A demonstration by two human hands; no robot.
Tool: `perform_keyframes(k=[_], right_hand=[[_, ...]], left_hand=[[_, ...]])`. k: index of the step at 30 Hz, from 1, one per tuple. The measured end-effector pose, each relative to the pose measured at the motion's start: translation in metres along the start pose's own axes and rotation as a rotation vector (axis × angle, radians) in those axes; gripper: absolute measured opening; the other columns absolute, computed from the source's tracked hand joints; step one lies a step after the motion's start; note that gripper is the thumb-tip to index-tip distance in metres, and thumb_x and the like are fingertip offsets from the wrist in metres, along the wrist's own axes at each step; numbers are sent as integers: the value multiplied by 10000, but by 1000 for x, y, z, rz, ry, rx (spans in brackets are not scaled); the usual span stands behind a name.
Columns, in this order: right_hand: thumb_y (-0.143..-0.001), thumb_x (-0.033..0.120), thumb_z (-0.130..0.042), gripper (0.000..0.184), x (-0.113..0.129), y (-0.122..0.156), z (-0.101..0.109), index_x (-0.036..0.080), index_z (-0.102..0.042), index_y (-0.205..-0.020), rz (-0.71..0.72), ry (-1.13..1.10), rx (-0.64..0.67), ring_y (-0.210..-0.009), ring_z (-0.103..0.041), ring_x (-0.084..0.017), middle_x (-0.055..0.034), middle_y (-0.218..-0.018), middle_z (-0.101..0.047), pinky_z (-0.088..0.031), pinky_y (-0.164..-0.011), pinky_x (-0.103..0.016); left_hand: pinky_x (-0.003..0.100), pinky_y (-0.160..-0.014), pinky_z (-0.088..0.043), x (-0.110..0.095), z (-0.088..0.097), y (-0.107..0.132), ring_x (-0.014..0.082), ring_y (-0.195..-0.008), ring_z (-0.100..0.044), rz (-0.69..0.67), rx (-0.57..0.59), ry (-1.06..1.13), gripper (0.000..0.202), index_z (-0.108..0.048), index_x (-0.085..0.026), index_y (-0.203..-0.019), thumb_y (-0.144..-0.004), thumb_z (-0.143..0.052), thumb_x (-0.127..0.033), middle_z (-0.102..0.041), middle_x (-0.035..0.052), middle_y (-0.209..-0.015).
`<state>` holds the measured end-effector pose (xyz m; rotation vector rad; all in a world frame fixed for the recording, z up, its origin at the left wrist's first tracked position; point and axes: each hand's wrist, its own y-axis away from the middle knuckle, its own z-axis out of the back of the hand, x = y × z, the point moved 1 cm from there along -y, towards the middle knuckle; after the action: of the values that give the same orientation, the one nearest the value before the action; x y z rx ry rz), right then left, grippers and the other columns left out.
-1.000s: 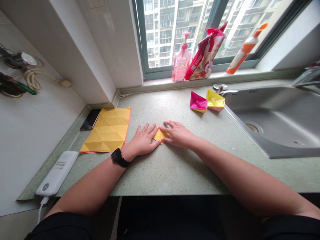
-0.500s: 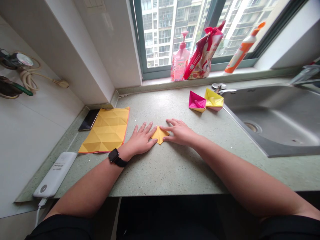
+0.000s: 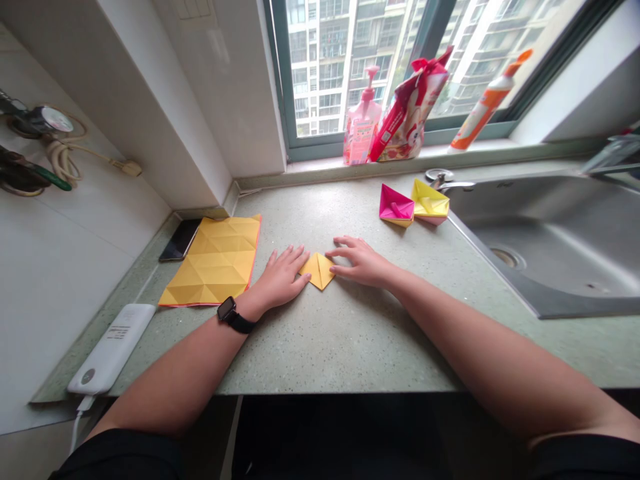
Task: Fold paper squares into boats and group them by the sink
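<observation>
Since the earlier frame, your right hand (image 3: 363,263) has moved a little back from the small yellow folded paper (image 3: 317,270), and its fingers now lift more from the surface. The counter (image 3: 320,353) runs between the sink (image 3: 555,257) and the wall. On it, at your left, lies a creased yellow sheet (image 3: 210,263), with a phone (image 3: 179,240) just beside it. A pink boat (image 3: 396,205) and a yellow boat (image 3: 430,202) stand near the sink. The folded paper lies flat between your hands. Your left hand (image 3: 280,277) is open and rests on the counter, its fingertips just beside the paper. Your right hand is open too, and neither hand grasps anything.
</observation>
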<state>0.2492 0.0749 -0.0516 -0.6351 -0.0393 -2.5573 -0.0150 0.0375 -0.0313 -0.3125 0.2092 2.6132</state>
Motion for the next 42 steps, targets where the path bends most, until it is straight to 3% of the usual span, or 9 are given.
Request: perform_keyframes(k=[4,7,12,16,20,25,31,37,42], right_hand=[[-914,448,-857,431,8,2,-5,306,-809,-1318,47,-95,-40,-1559,-491,-426,-145,-1590,-624,-374,-1287,-691],[-899,327,-863,403,13,2,-4,292,-795,-1295,94,-207,-100,-1446,-615,-359,-131,-1493,-696,-470,-1241,-618],[-932,190,-759,377,25,6,-2,299,-767,-1293,144,-358,-183,-1153,-770,-258,-63,-1245,-813,-609,-1043,-470],[-981,246,-717,242,36,10,1,279,-775,-1214,221,-364,-260,-1004,-782,-228,-44,-1104,-833,-609,-940,-418],[-1024,282,-682,113,43,12,10,258,-767,-954,310,-301,-327,-801,-722,-191,-6,-854,-787,-576,-977,-435],[-1035,267,-679,148,49,15,18,256,-740,-901,377,-245,-397,-770,-692,-194,-2,-798,-754,-564,-994,-448],[-1071,281,-671,168,55,19,13,263,-744,-921,457,-151,-479,-844,-744,-195,-6,-889,-793,-484,-1149,-524],[-1075,364,-699,139,64,23,15,287,-777,-988,505,-123,-544,-842,-713,-191,-2,-877,-768,-502,-1144,-504],[-1080,358,-667,199,67,25,18,300,-765,-917,489,-158,-509,-831,-687,-211,-11,-844,-738,-559,-1057,-486]], left_hand=[[666,-1385,-142,4,-5,0,349,-1699,-283,-23,-78,60,593,-477,-232,-1675,-1121,-514,-439,-375,118,-1797],[697,-1360,-218,6,-5,0,374,-1640,-400,-57,-169,142,516,-600,-222,-1562,-1076,-633,-389,-507,134,-1718],[532,-1206,-517,6,4,-1,288,-1323,-702,-184,-402,385,221,-773,-216,-1189,-969,-760,-191,-774,97,-1380],[469,-1075,-581,1,12,1,249,-1126,-760,-281,-517,484,72,-781,-225,-1009,-1006,-726,-178,-822,61,-1175],[407,-962,-598,-5,16,6,231,-1021,-759,-332,-613,513,95,-768,-217,-967,-1041,-709,-214,-815,64,-1068],[366,-866,-606,-9,18,11,216,-936,-750,-389,-664,557,107,-761,-213,-984,-1064,-700,-249,-798,64,-994],[393,-946,-614,-10,23,16,201,-922,-747,-499,-784,543,49,-766,-223,-999,-1039,-758,-250,-801,52,-963],[432,-1033,-607,-15,26,22,189,-938,-768,-592,-751,429,39,-763,-233,-1018,-1053,-744,-237,-826,44,-1009],[442,-1037,-608,-18,26,25,198,-982,-767,-546,-747,404,32,-754,-248,-1051,-1063,-728,-261,-822,42,-1029]])
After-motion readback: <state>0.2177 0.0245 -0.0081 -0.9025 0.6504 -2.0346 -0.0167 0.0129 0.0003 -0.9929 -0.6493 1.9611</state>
